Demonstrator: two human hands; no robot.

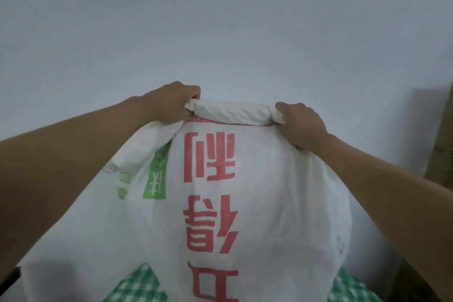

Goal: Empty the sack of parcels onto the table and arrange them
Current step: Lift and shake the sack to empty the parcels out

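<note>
A green-and-white checked cloth (137, 284) covered the surface nearest the person, showing in two patches. One bulging white woven sack with red characters and green panels (257, 191) stood on it, hiding whatever lay behind. Two bare hands gripped its rolled top edge: the left hand (175, 103) and the right hand (300, 124), fingers curled tight into the fabric. Brown cardboard (441, 144) leaned at right against a plain pale wall (220, 19).

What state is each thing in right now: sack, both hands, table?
sack: upside down, bulging, held up by its rolled top edge, no parcels out
left hand: grips the roll's left end
right hand: grips the roll's right end
table: green checked cover, mostly hidden by the sack
</note>
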